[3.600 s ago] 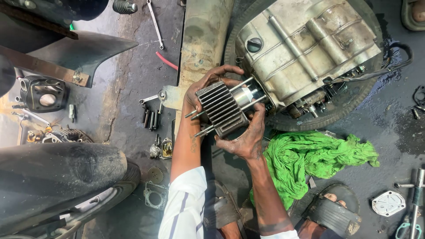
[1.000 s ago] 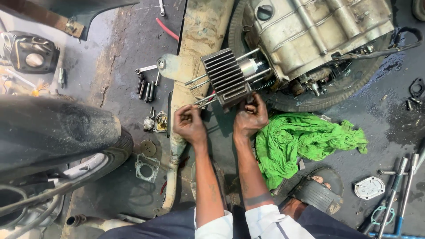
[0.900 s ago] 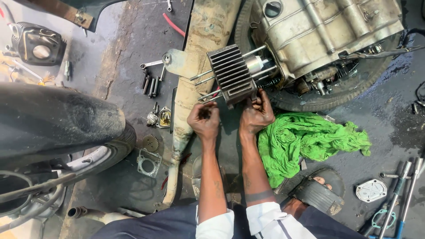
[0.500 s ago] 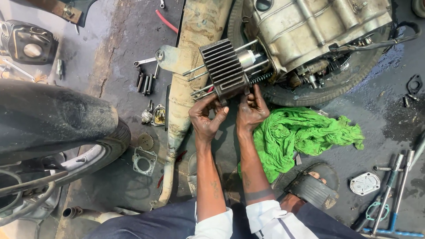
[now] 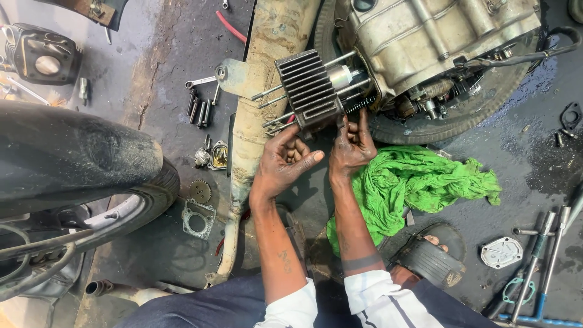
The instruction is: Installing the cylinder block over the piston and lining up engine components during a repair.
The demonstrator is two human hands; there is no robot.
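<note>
While both hands sit just below centre frame, the finned cylinder rides on four studs off the engine case, top centre. Left hand: open, fingers spread, fingertips at the cylinder's lower edge, near the lower studs. Right hand: fingers pinched at the cylinder's base; can't tell exactly what they grip. Green rag lies right of the hands, exhaust pipe left, tyre far left.
</note>
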